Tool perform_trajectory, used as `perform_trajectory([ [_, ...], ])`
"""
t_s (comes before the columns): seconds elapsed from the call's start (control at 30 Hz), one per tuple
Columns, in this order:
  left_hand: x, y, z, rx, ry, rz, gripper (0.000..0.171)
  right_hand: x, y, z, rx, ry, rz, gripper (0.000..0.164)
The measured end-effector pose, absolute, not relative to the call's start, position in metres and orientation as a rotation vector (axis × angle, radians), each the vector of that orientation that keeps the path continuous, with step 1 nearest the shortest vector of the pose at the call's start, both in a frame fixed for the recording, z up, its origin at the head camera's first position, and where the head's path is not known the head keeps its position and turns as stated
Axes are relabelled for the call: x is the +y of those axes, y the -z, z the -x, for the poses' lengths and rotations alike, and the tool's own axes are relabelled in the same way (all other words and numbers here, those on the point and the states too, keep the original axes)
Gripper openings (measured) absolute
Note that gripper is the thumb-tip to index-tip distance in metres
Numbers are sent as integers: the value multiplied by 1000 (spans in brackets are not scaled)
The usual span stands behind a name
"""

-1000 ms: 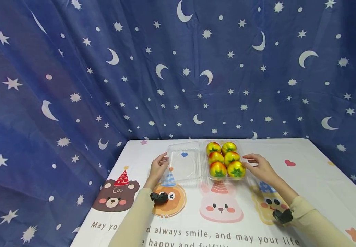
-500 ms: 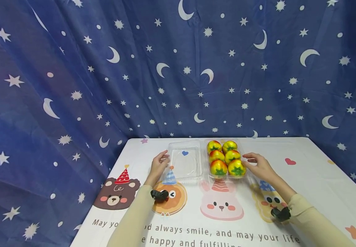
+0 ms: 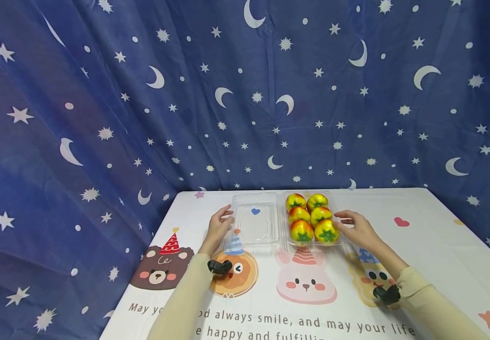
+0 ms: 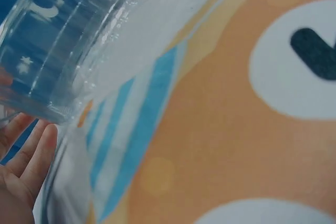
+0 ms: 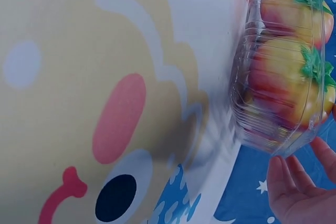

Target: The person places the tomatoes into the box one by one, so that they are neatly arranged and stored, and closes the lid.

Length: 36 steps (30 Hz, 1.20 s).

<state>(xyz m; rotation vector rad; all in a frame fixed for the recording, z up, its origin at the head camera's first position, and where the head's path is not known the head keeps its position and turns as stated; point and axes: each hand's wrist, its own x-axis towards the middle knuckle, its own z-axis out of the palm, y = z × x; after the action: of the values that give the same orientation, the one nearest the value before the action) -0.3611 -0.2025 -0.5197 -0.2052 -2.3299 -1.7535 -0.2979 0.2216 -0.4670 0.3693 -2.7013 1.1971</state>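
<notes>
A clear plastic clamshell box (image 5: pixel 265 142) lies unfolded on the table, its base filled with several shiny yellow-and-red fruits (image 3: pixel 327 231) with green leafy tops, like persimmons. Its bare lid half (image 3: pixel 255 231) lies flat to the left, joined side by side with the base. At the lid's left edge is my left hand (image 3: pixel 219 229), fingers extended and loosely bent; the left wrist view has the fingertips (image 4: pixel 50 135) right by the clear wall. My right hand (image 3: pixel 355 229) is at the base's right side, its fingertips (image 5: pixel 275 163) close against the plastic. Exact contact is hard to tell for either hand.
A white tablecloth (image 3: pixel 304 318) printed with cartoon animals and lettering covers the table. A blue curtain (image 3: pixel 245 118) with moons and stars hangs behind the table's back edge and along the left. Black wrist cameras (image 3: pixel 219 267) sit on both wrists.
The view has shifted very slightly. Both hands, the box and the fruits stay in practically the same places.
</notes>
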Motion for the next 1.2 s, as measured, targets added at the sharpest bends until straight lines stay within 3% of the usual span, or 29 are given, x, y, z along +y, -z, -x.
perform_trajectory([
  [0.43, -199, 477, 351, -2276, 1830, 293, 51, 224, 461, 296, -2709, -1226, -354, 44],
  [1.2, -193, 437, 364, -2202, 1965, 459, 49, 230, 467, 294, -2675, -1299, -328, 41],
])
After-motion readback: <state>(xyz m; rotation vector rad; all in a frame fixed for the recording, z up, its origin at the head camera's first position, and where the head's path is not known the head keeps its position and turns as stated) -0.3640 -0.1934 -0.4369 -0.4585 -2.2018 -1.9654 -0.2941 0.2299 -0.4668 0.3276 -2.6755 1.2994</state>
